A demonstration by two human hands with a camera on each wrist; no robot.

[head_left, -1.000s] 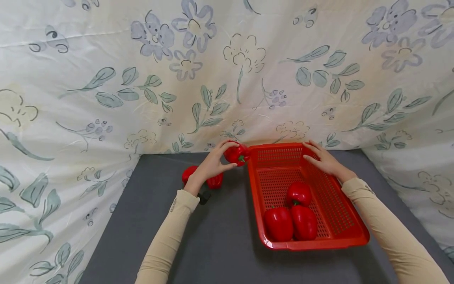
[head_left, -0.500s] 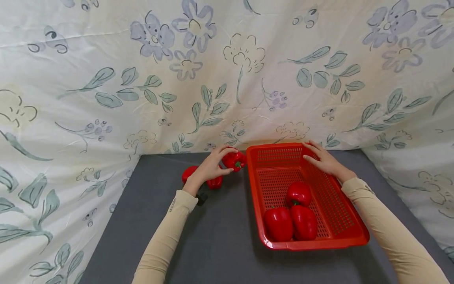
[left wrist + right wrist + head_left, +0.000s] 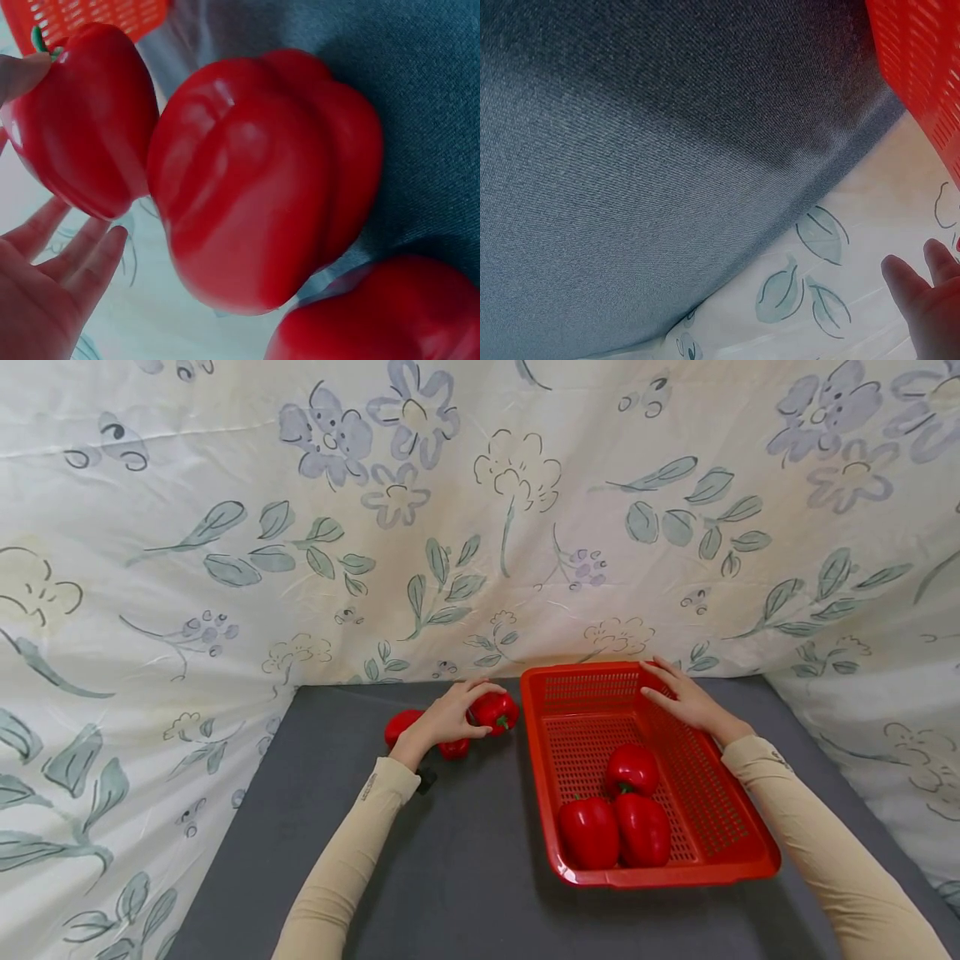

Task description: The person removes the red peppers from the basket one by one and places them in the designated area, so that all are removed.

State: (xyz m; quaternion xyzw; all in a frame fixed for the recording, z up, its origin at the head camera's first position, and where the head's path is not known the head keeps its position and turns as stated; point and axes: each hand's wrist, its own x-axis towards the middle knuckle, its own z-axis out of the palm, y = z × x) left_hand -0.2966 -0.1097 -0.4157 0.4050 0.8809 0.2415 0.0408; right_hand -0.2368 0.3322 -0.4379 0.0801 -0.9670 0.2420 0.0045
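A pale cloth with printed flowers and leaves (image 3: 517, 535) stands behind the dark grey tabletop (image 3: 285, 843). On that sits a red perforated basket (image 3: 667, 878). The right hand (image 3: 692, 703) is at its far right edge, fingers spread and holding nothing; whether they touch the rim is unclear. The left hand (image 3: 452, 714) grips a red pepper (image 3: 492, 710) between thumb and fingers, just left of the basket. Three peppers (image 3: 643, 832) lie together inside it; two others (image 3: 401, 726) are partly hidden by the left hand. The gripped pepper's green stem (image 3: 502, 722) faces the camera wearer.
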